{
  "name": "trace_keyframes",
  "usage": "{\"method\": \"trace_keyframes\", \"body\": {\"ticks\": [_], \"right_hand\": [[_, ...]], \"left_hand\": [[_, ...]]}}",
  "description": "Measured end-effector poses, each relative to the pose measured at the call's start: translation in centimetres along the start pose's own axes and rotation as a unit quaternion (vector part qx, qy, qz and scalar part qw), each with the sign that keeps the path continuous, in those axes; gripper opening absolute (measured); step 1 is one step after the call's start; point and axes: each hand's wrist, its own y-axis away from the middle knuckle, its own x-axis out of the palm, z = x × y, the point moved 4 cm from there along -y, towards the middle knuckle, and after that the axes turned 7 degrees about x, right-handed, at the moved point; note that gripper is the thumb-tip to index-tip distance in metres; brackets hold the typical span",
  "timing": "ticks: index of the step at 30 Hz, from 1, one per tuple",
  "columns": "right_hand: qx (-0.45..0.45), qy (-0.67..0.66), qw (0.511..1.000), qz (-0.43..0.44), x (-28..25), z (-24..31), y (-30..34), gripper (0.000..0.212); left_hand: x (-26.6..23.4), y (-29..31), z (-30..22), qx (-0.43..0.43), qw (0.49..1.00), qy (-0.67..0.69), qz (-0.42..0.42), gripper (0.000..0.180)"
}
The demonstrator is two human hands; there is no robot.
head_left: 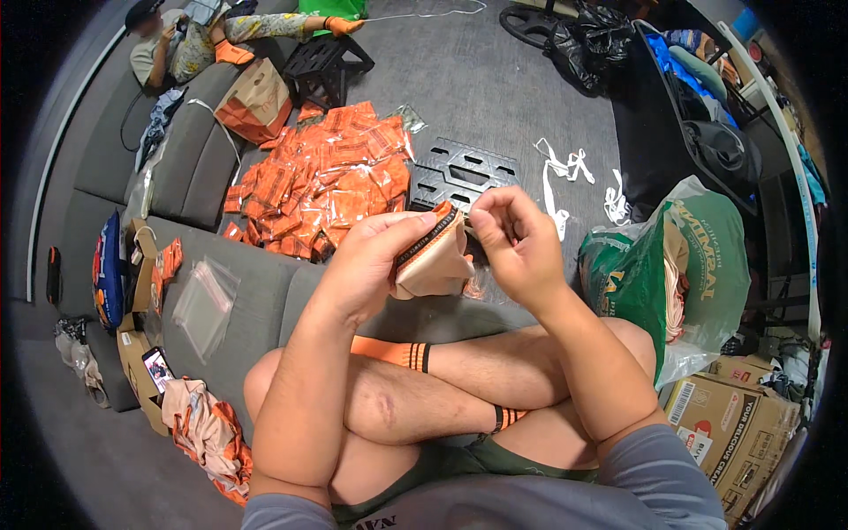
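Observation:
My left hand (375,256) grips a folded beige cloth piece (433,269) with an orange edge and a black lettered band, the thumb pressed on the band. At the cloth's upper right corner, my right hand (521,252) is closed with thumb and fingertips drawn together. What lies between those fingertips is too small to make out. Both hands are held up above my crossed legs. Beyond them, a big heap of flat orange packets (327,181) in clear film covers the floor.
A black folding step stool (464,168) lies behind my hands. Clear plastic sleeves (205,305) rest on the grey sofa at left, near a phone (157,369) and bunched beige-orange cloth (208,433). A green bag (707,256) and cardboard boxes (724,433) stand right. Another person (190,57) sits far left.

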Motion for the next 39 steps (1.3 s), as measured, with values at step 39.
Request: {"method": "trace_keyframes", "body": {"ticks": [39], "right_hand": [[0.017, 0.095, 0.989, 0.115, 1.1, 1.8, 0.7, 0.026]], "left_hand": [[-1.2, 0.1, -1.0, 0.097, 0.993, -0.046, -0.051, 0.023]]}}
